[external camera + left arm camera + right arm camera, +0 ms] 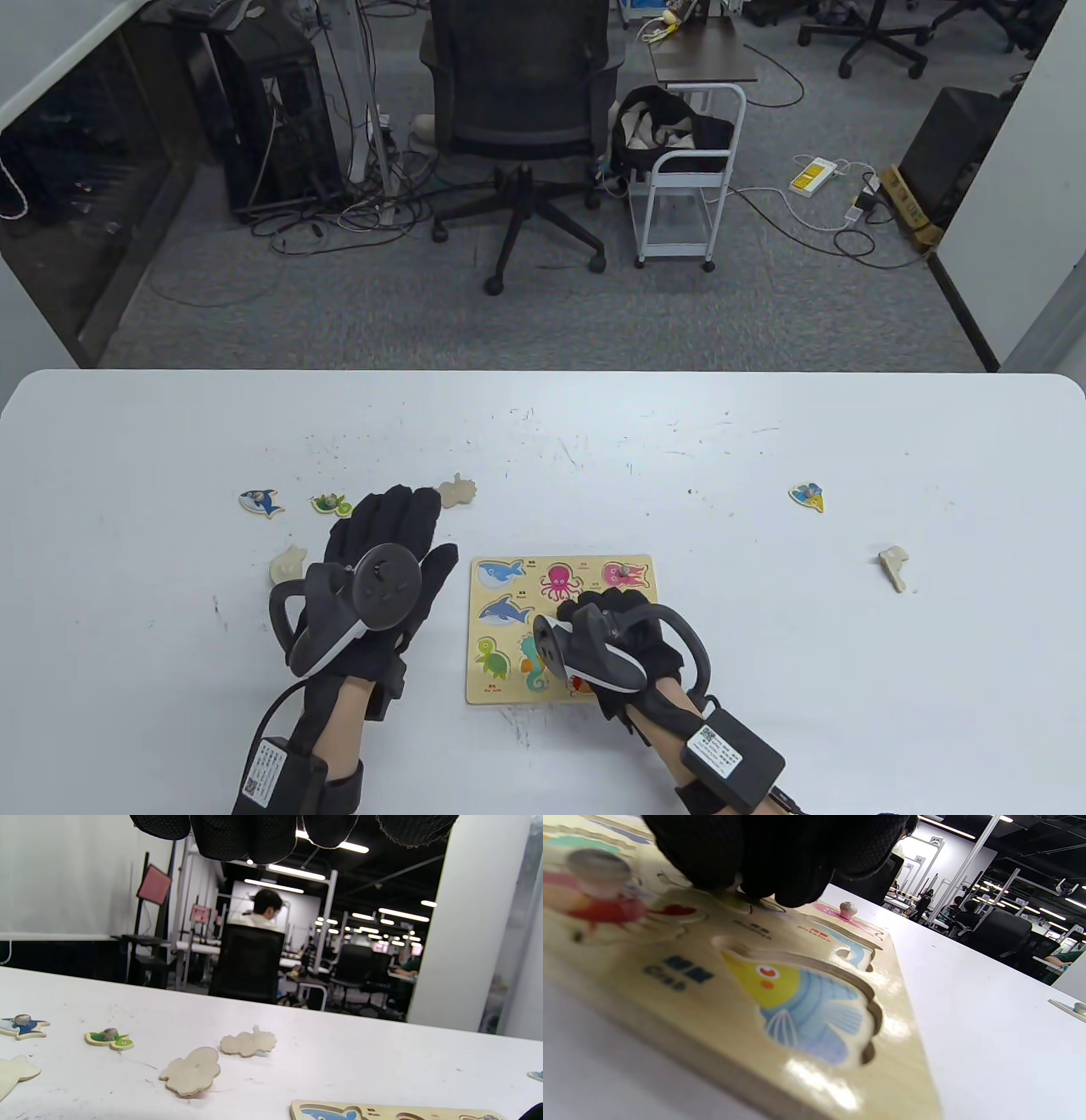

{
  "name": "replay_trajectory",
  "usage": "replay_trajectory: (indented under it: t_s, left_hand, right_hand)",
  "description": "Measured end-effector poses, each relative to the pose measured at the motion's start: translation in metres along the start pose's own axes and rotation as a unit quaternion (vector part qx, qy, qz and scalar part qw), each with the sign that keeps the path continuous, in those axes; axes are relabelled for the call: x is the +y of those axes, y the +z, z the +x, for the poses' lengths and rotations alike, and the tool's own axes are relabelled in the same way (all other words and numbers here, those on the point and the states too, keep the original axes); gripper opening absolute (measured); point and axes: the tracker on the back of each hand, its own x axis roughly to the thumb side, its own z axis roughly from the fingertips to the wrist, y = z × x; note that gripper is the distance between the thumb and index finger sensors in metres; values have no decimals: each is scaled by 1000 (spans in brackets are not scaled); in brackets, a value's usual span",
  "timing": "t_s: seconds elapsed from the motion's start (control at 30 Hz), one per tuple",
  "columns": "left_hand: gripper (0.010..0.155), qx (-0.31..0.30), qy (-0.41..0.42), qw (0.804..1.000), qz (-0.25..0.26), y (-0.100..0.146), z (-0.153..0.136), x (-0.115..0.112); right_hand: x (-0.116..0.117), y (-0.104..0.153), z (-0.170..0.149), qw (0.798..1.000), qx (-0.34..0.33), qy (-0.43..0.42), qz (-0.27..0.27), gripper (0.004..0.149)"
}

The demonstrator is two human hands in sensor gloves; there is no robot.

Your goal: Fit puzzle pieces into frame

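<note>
The wooden puzzle frame lies near the table's front edge, with sea-animal pictures. My right hand reaches over its right middle. In the right wrist view its fingertips bunch down on a piece with a green edge in the frame. The yellow and blue fish recess beside it is open. A pink piece with a knob sits beyond. My left hand lies flat and spread, left of the frame, holding nothing.
Loose pieces: a blue shark, a green turtle, and face-down ones on the left. A further face-down piece shows under the left hand. A fish piece and a face-down piece lie right.
</note>
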Motion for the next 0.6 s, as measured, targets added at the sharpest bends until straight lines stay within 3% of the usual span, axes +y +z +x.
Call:
replay_trajectory:
  t_s: [0.37, 0.6]
  left_hand:
    - [70, -2, -3, 1000, -7, 0, 1, 0]
    - [69, -1, 0, 1000, -6, -1, 1, 0]
  right_hand:
    - [-1, 1, -4, 1000, -4, -19, 25, 45]
    - [-15, 8, -35, 997, 20, -71, 39, 56]
